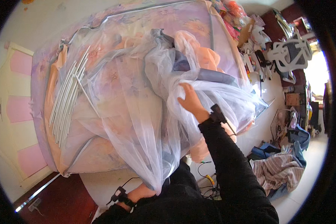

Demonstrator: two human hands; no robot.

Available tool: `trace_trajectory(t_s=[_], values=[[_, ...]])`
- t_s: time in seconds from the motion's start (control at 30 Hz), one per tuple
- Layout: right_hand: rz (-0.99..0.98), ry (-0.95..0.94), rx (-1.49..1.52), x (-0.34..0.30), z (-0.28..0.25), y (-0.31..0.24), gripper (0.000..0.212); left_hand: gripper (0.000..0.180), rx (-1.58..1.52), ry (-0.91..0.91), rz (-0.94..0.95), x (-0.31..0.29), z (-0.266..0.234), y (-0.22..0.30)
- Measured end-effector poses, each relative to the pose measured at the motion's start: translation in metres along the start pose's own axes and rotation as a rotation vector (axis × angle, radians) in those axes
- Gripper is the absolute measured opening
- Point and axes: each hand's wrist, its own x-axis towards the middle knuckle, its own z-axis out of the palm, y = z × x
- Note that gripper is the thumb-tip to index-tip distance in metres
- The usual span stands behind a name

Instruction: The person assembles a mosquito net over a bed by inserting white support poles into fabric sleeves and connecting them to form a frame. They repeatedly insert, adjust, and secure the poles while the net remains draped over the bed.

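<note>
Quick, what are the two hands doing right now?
Left hand: closed, gripping the bunched white net.
Right hand: fingers in the net's folds; grip cannot be told.

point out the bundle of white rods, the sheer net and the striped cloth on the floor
bundle of white rods [68,98], head view, middle of the bundle lying on the bed
sheer net [138,112], head view, the broad draped part left of the right hand
striped cloth [278,170], head view, centre of the crumpled heap on the floor

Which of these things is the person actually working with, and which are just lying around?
In hand: sheer netting, gathered by the left hand and reached into by the right hand; white poles; bed.
Lying about: striped cloth, clutter by the wall.
</note>
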Motion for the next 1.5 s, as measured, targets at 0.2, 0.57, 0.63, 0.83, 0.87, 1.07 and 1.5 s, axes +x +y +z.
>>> trace_trajectory(t_s=[0.2,0.57,0.63,0.83,0.87,1.07,1.5], values=[[0.264,-0.223,-0.716,0.03,0.06,-0.021,0.105,0.035,-0.15,0.122,-0.207,-0.018,0.0,-0.02],[0.184,0.031,-0.747,0.222,0.083,0.008,0.132,0.03,-0.302,0.326,-0.291,-0.023,-0.036,-0.052],[0.198,0.034,-0.751,0.232,0.093,0.007,0.121,0.03,-0.337,0.404,-0.281,-0.021,-0.034,-0.056],[0.237,-0.078,-0.692,0.216,0.127,0.027,0.052,0.049,-0.402,0.313,-0.321,-0.012,-0.022,-0.084],[0.253,-0.254,-0.602,0.196,0.138,0.032,0.042,0.046,-0.365,0.376,-0.274,-0.008,-0.02,-0.085],[-0.072,-1.699,0.496,-0.068,0.161,-0.06,0.027,0.033,-0.205,0.479,0.082,0.024,-0.034,-0.081],[0.15,0.193,0.142,-0.163,0.005,-0.095,0.066,0.036,0.171,0.767,-0.107,0.047,-0.198,-0.06]])
